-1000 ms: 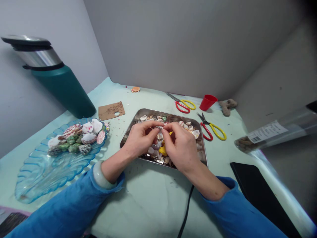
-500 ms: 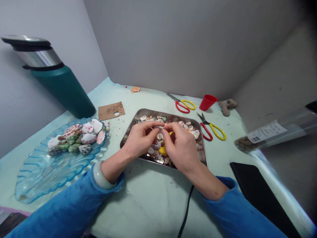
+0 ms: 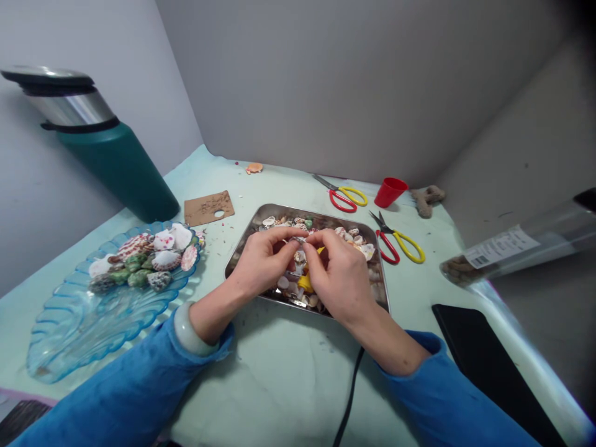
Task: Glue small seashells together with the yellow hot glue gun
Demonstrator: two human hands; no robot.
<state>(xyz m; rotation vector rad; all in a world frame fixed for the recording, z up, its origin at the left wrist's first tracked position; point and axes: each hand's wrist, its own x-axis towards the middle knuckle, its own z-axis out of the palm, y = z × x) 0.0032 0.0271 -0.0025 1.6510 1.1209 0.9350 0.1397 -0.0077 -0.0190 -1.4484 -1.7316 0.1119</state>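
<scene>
Both hands meet over a steel tray [image 3: 242, 248] filled with several small seashells. My left hand [image 3: 263, 264] and my right hand [image 3: 342, 276] are closed in pinches, fingertips touching around a small shell held between them above the tray's middle. A yellow piece [image 3: 306, 283] lies among the shells just below my fingers. What exactly sits in the pinch is mostly hidden by my fingers.
A blue glass dish [image 3: 69, 323] with larger scallop shells [image 3: 149, 257] is at left, a teal flask [image 3: 112, 161] behind it. A cardboard scrap [image 3: 207, 208], two red-yellow scissors [image 3: 347, 197] [image 3: 400, 243], a red cup [image 3: 390, 191], a clear tube [image 3: 516, 245] and a black slab [image 3: 484, 360] lie around.
</scene>
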